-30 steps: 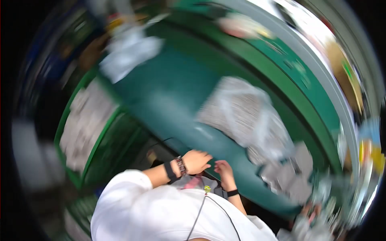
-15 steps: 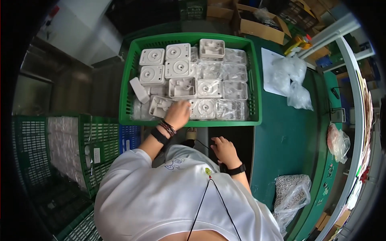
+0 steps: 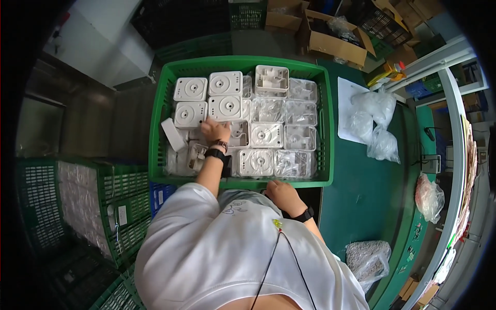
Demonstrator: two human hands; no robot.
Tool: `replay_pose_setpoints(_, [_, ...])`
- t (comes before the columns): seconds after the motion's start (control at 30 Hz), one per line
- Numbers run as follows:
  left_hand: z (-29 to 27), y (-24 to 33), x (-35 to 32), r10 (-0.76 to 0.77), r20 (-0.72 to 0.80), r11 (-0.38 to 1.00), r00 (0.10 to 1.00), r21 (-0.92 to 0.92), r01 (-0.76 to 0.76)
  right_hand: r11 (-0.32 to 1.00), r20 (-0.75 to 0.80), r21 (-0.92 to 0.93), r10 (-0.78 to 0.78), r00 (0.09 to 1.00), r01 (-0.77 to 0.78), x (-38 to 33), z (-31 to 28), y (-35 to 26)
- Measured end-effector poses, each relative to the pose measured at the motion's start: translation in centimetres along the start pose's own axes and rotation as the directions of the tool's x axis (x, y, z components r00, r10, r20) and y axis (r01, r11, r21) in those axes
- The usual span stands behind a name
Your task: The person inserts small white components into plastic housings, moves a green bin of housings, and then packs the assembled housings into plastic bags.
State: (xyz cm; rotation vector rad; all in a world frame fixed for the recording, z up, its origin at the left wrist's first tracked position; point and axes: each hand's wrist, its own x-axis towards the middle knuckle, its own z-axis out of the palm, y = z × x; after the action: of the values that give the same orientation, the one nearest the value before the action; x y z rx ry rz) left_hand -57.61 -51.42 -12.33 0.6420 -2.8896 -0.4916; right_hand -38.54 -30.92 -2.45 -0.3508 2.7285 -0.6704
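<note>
A green table [image 3: 372, 191] runs down the right of the frame, cardboard boxes [image 3: 330, 36] at the top, stacked crates at lower left. My left hand [image 3: 214, 130] reaches into the green crate [image 3: 243, 64] at upper centre, fingers spread on the white square housings [image 3: 226, 95], touching one just above. My right hand [image 3: 279, 194] rests curled at the crate's near rim, holding nothing I can see.

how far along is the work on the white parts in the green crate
Early to midway, by the look of it. A few white square parts lie bare at the green crate's back left, while many others, like the bagged part, are in clear wrap. The left hand reaches among the parts in the middle; its grip is hidden. The right hand rests at the crate's near rim, holding nothing visible.
</note>
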Motion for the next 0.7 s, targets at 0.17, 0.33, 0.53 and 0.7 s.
replay_pose_setpoints(0.17, [-1.2, 0.1, -2.1, -0.190, 0.310, 0.978, 0.932, -0.029, 0.209, 0.999, -0.066, 0.044, 0.005, 0.998, -0.002, -0.4, -3.2, 4.8])
replay_pose_setpoints(0.33, [-0.8, -2.3, 1.3, 0.046, 0.445, 0.996, 0.894, 0.051, -0.076, 0.933, -0.123, 0.361, 0.047, 0.991, 0.001, 3.5, -4.0, 7.8])
replay_pose_setpoints(0.53, [-9.1, 3.8, 0.4, 0.359, 0.381, 0.924, 0.852, -0.016, -0.382, 0.926, -0.554, 0.326, 0.024, 0.832, 0.191, 7.6, -5.4, 5.1])
replay_pose_setpoints(0.7, [-14.3, 9.7, -2.6, 0.768, 0.283, 0.636, 0.575, -0.448, -0.629, 0.853, -0.452, 0.490, 0.076, 0.889, 0.177, 7.8, -7.5, 4.4])
